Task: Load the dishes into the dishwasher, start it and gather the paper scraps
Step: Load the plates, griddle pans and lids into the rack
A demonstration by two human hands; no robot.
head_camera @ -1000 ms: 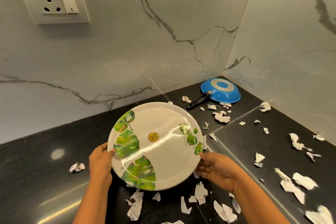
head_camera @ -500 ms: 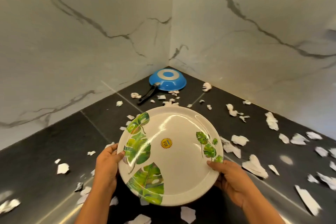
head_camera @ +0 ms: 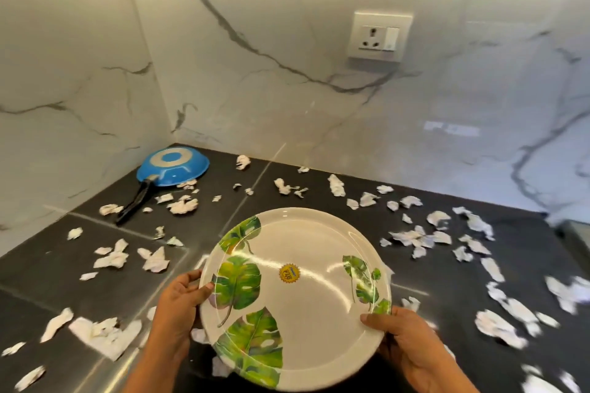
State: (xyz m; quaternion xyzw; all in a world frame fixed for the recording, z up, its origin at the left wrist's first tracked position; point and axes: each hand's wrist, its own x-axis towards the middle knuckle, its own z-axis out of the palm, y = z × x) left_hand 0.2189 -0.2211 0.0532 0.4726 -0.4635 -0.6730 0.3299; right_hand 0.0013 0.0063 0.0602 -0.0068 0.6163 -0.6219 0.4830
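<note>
A large white plate point(head_camera: 306, 306) with green leaf prints and a small yellow sticker is held above the black counter point(head_camera: 48, 268). My left hand point(head_camera: 177, 313) grips its left rim, thumb on top. My right hand point(head_camera: 412, 348) grips the lower right rim, thumb on the face. Several white paper scraps point(head_camera: 108, 332) lie scattered all over the counter. A blue frying pan point(head_camera: 174, 166) with a black handle lies upside down in the far left corner.
Marble walls meet in a corner behind the pan. A wall socket point(head_camera: 378, 37) sits on the right wall above the counter. A lighter edge point(head_camera: 574, 236) shows at the far right of the counter.
My view has swung to the right: the pan now sits at the left and a second wall socket has come into sight. Both hands keep hold of the plate.
</note>
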